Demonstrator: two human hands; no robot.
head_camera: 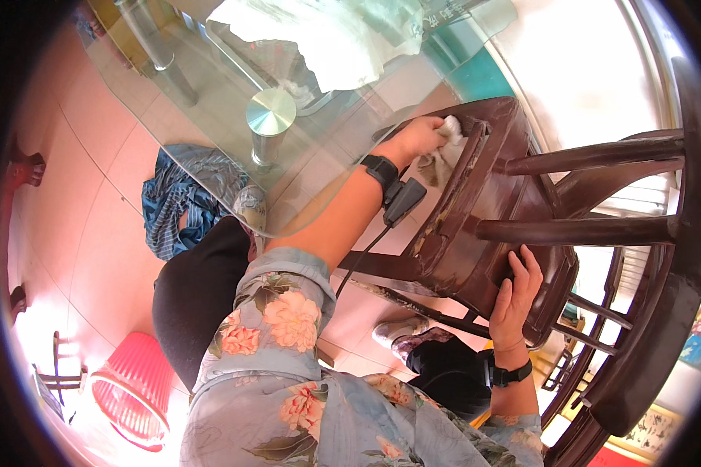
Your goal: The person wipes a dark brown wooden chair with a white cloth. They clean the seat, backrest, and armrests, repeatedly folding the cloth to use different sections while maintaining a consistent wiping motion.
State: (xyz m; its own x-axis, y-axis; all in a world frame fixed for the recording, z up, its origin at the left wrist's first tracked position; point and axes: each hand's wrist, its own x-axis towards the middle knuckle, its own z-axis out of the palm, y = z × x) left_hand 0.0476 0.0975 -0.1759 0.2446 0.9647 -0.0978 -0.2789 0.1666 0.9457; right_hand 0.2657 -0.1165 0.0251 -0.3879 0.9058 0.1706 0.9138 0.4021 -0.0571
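A dark wooden armchair (438,257) is in front of me at the right. My left hand (423,139) grips a pale, crumpled cloth (441,163) beside a worn rail of its frame. On that wrist is a black strap with a small device (406,201), and a cable runs down from it. My right hand (517,292) lies on the chair's brown seat with the fingers apart and holds nothing. A second black band (511,373) circles the right wrist. Part of the cloth is hidden behind the rail.
A glass table (210,146) with metal legs reaches over the floor close to my left arm. White plastic sheeting (350,35) lies on it. Blue striped fabric (175,204) is on the tiles below. A red ribbed bin (134,379) stands at lower left.
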